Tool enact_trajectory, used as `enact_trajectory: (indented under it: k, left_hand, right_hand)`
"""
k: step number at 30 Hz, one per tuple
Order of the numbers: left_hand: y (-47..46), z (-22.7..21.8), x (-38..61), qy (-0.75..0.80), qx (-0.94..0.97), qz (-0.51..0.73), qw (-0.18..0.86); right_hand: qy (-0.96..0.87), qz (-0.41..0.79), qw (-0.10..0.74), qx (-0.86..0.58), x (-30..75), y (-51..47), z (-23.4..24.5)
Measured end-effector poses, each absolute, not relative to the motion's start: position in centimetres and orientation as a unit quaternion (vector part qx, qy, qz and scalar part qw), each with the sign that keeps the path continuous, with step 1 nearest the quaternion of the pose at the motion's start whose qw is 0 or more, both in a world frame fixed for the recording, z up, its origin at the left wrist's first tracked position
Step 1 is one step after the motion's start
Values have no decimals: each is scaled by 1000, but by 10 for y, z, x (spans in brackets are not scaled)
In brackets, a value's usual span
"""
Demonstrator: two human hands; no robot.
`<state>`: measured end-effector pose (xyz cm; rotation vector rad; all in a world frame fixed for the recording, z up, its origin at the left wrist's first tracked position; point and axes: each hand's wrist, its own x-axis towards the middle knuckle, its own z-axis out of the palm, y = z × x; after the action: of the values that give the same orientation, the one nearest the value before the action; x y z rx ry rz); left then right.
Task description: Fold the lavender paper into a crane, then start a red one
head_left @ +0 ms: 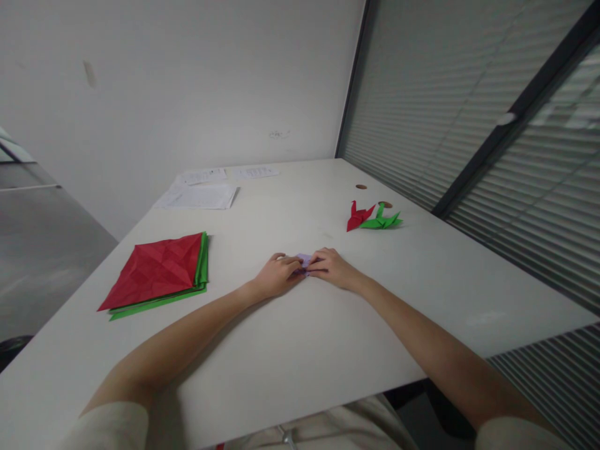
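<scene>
— What lies at the far left?

— A creased red sheet [157, 270] on top of a few green sheets [202, 265], stacked flat on the white table [300, 356]. Beyond them, near the wall, lie some printed pages [201, 195].

— And the hands?

— They meet at mid-table. The left hand [277, 275] rests on the surface with its fingers curled in and its tips closed on a small piece of purple paper [304, 259]. The right hand [334, 267] comes from the other side, curled the same way, its fingertips on the same piece. Only a sliver of purple shows between them, so I cannot tell its shape or how many layers it has.

— How would that paper handle?

— My guess is nearly weightless, thin and easy to crease, but also easy to crumple or tear if pinched hard. It could skid on the smooth tabletop. I would take it at the edges or corners with the fingertips, pressing it flat against the table.

— Anything to the right?

— A red folded figure [357, 216] touching a green folded figure [382, 220], well apart from the hands, and then closed blinds [515, 156].
</scene>
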<state>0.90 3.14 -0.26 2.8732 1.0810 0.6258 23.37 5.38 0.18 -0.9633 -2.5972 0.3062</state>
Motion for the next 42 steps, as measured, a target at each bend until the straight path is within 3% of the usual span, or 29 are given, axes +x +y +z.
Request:
enact_trajectory:
  k: [19, 26, 42]
  left_hand:
    - [26, 2, 12, 338, 920, 198, 0]
    - [16, 7, 12, 262, 951, 166, -8]
    - [17, 6, 13, 266, 946, 181, 24]
  right_hand:
    - [-889, 162, 255, -344, 234, 59, -8]
    - [-856, 192, 247, -411, 241, 66, -10]
    - [-761, 163, 216, -590, 230, 60, -3]
